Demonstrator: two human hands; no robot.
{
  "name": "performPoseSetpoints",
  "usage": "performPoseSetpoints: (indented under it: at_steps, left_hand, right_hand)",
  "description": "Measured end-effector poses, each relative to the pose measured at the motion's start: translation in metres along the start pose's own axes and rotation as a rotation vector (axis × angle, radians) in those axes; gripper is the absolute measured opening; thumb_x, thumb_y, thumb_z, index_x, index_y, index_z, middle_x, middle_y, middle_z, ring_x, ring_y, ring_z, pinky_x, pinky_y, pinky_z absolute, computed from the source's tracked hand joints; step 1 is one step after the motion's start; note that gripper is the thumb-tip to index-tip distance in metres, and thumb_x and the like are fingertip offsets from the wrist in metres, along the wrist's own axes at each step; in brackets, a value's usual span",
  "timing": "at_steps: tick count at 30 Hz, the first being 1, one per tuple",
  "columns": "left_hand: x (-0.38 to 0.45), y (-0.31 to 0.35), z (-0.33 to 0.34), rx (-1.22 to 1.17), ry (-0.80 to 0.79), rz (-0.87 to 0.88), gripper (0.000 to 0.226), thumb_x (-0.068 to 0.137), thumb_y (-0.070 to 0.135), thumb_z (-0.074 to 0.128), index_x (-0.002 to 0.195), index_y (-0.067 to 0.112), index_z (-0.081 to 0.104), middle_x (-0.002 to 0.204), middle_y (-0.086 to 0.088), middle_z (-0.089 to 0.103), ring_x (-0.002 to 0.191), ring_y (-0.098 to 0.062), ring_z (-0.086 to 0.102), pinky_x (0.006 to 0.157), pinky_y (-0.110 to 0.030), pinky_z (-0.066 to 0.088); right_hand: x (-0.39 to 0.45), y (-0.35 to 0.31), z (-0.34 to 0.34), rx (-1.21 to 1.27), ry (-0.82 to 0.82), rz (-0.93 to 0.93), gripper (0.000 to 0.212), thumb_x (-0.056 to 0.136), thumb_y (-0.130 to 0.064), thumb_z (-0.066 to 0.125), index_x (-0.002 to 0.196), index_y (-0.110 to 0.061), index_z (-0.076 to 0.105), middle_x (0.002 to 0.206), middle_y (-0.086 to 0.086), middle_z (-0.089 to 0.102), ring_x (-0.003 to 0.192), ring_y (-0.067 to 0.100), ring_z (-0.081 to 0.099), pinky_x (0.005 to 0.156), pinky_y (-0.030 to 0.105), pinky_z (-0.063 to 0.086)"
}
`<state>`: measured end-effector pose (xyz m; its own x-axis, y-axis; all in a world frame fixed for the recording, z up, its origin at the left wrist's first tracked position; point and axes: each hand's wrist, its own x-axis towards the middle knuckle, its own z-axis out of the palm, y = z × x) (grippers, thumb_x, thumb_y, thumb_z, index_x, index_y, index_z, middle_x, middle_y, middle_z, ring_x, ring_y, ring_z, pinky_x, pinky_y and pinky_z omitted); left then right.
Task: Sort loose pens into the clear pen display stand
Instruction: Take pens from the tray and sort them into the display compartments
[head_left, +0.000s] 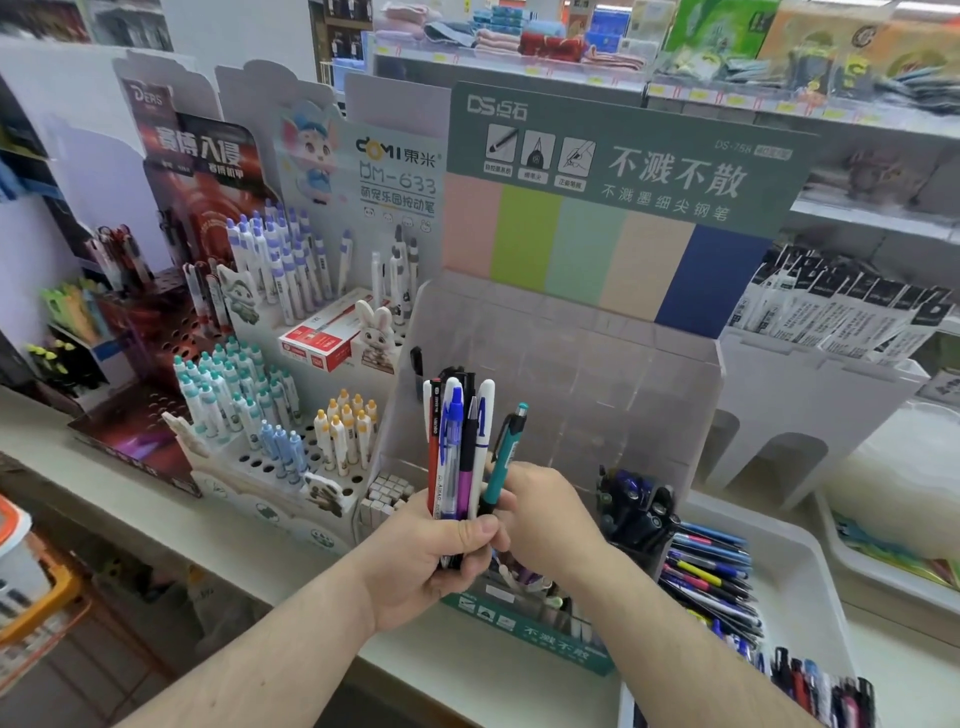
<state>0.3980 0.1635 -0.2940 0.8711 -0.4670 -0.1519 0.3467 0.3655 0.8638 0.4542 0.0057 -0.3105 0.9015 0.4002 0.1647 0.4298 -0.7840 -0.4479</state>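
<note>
- Your left hand (441, 551) grips the pen bundle (457, 452) upright, tips fanned so each can be singled out;
- your right hand (540, 514) pinches the teal pen (506, 457), drawing it clear;
- the clear stand (561, 364) waits just behind, cells open above; the tray of loose pens (717, 582) crowds the near right of the tabletop (467, 670).
</note>
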Motion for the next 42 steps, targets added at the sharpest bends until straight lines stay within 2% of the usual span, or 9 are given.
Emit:
performPoseSetpoints:
  at_steps: [3,6,9,15,20,26,30,36,42]
  left_hand:
    - [0.001,0.0,-0.002,0.021,-0.001,-0.025,0.025,0.079,0.009,0.068,0.103,0.004,0.067,0.074,-0.011,0.061,0.05,-0.011,0.048,0.039,-0.016,0.031]
    - [0.003,-0.001,-0.004,0.059,-0.015,-0.074,0.022,0.076,0.012,0.072,0.099,0.011,0.073,0.077,-0.011,0.06,0.052,-0.011,0.047,0.04,-0.016,0.031]
    - [0.005,-0.001,-0.005,0.103,-0.103,-0.09,0.029,0.073,0.018,0.077,0.1,0.011,0.07,0.071,-0.006,0.056,0.05,-0.01,0.043,0.041,-0.016,0.03]
    - [0.01,0.001,0.004,0.125,-0.199,-0.122,0.03,0.076,0.018,0.075,0.101,0.008,0.062,0.063,0.0,0.055,0.047,-0.007,0.04,0.04,-0.014,0.03]
    - [0.014,0.0,0.003,0.126,-0.249,-0.157,0.034,0.08,0.02,0.072,0.107,0.004,0.058,0.066,0.001,0.054,0.048,-0.006,0.036,0.039,-0.012,0.031]
    - [0.015,0.003,0.006,0.182,-0.291,-0.153,0.031,0.078,0.013,0.072,0.1,0.005,0.053,0.067,-0.001,0.044,0.048,-0.007,0.035,0.042,-0.015,0.029]
    - [0.015,0.007,0.006,0.23,-0.302,-0.159,0.03,0.077,0.01,0.071,0.1,0.007,0.052,0.074,-0.008,0.043,0.054,-0.012,0.028,0.044,-0.017,0.024]
    - [0.017,0.004,0.004,0.174,-0.325,-0.148,0.026,0.078,0.014,0.073,0.098,0.01,0.058,0.08,-0.008,0.051,0.055,-0.009,0.04,0.044,-0.014,0.03]
    - [0.019,0.0,0.012,0.143,-0.259,-0.14,0.025,0.082,0.008,0.071,0.104,0.007,0.059,0.069,-0.006,0.04,0.049,-0.008,0.033,0.043,-0.016,0.031]
  right_hand:
    - [-0.004,-0.006,-0.031,0.191,0.206,0.161,0.026,0.094,-0.008,0.056,0.106,-0.024,0.073,0.099,-0.008,0.072,0.084,0.008,0.062,0.081,0.028,0.055]
    - [-0.007,-0.02,-0.077,0.581,0.401,0.255,0.032,0.094,-0.003,0.058,0.102,-0.03,0.073,0.095,-0.011,0.073,0.081,0.017,0.069,0.081,0.033,0.06]
    - [-0.01,-0.039,-0.115,0.725,0.321,0.14,0.032,0.094,-0.006,0.061,0.103,-0.034,0.073,0.099,-0.008,0.071,0.086,0.018,0.068,0.082,0.028,0.057]
    - [-0.012,-0.049,-0.12,0.414,-0.001,0.022,0.036,0.097,-0.017,0.06,0.113,-0.048,0.066,0.112,-0.018,0.055,0.092,0.008,0.061,0.084,0.022,0.052]
    - [-0.013,-0.043,-0.118,0.428,0.158,0.054,0.023,0.092,-0.015,0.069,0.095,-0.038,0.073,0.105,-0.016,0.06,0.08,0.015,0.066,0.067,0.03,0.059]
    - [-0.019,-0.037,-0.13,0.459,0.15,0.088,0.013,0.087,-0.014,0.075,0.085,-0.026,0.077,0.107,-0.011,0.061,0.062,0.004,0.062,0.058,0.02,0.055]
    - [-0.021,-0.035,-0.141,0.541,0.095,0.079,0.009,0.084,-0.009,0.075,0.087,-0.017,0.079,0.1,-0.008,0.064,0.063,0.004,0.063,0.06,0.025,0.057]
    - [-0.025,-0.022,-0.144,0.582,0.064,-0.019,0.017,0.082,-0.004,0.078,0.085,-0.02,0.08,0.088,-0.002,0.07,0.077,0.015,0.068,0.071,0.029,0.057]
    - [-0.031,-0.026,-0.139,-0.005,0.272,-0.293,0.012,0.089,-0.011,0.072,0.098,-0.016,0.077,0.094,-0.007,0.069,0.078,0.007,0.064,0.068,0.034,0.059]
